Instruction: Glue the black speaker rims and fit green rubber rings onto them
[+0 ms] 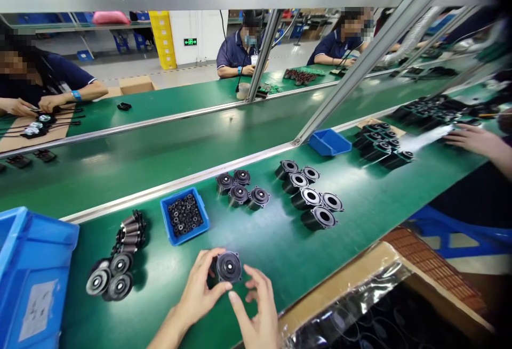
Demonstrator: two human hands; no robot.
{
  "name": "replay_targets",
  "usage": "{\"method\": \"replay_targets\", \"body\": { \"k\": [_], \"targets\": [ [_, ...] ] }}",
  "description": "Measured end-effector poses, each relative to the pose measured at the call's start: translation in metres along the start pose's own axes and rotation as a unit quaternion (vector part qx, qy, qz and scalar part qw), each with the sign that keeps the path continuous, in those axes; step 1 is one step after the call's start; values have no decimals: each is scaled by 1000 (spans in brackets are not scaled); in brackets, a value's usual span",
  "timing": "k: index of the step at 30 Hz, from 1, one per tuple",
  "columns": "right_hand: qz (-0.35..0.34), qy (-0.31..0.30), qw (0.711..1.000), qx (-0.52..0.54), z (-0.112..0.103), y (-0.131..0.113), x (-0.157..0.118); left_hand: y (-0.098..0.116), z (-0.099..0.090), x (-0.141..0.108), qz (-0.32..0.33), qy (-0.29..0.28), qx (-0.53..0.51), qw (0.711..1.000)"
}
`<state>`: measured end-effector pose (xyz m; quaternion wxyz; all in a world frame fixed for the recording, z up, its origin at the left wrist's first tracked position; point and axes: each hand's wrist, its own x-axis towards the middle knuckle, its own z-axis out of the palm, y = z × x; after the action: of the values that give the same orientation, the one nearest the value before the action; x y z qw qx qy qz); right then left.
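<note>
My left hand (202,287) curls around the left side of a round black part (229,267) with a pale centre, its thumb and fingers against the housing. To the right of that part, my right hand (256,303) has its fingers apart with nothing between them. Beyond my hands, a small blue bin (185,216) holds many little black rings. Several similar black parts (239,193) stand past the bin's right side. Hollow black housings (312,196) form a group farther right. On the left lie motor-like pieces with round discs (120,285).
A large blue crate (40,279) stands at the left edge. An open carton (340,306) with plastic lining is at the lower right. Metal posts (368,56) cross above the bench. Another blue bin (329,142) sits near a post. A person's hand (472,138) reaches in at right.
</note>
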<state>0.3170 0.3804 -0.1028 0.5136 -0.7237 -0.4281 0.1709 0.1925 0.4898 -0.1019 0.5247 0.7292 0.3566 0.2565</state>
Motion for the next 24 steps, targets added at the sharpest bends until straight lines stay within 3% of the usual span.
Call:
{"method": "replay_targets", "body": {
  "k": [4, 10, 15, 20, 24],
  "targets": [
    [-45, -54, 994, -82, 3, 2, 26, -2, 5, 5, 0, 8, 8, 1000],
    [-134, -38, 981, -136, 2, 3, 39, -5, 4, 11, 26, 11, 6, 1000],
    [-239, -16, 953, -183, 14, 17, 30, -10, 10, 5, -5, 23, 12, 1000],
    [-243, 8, 950, -194, 32, 31, 13, -22, 20, 1, -21, 73, 8, 997],
    [-259, -4, 942, -213, 33, 43, 12, -25, 17, -6, -19, 59, -10, 998]
  ]
}}
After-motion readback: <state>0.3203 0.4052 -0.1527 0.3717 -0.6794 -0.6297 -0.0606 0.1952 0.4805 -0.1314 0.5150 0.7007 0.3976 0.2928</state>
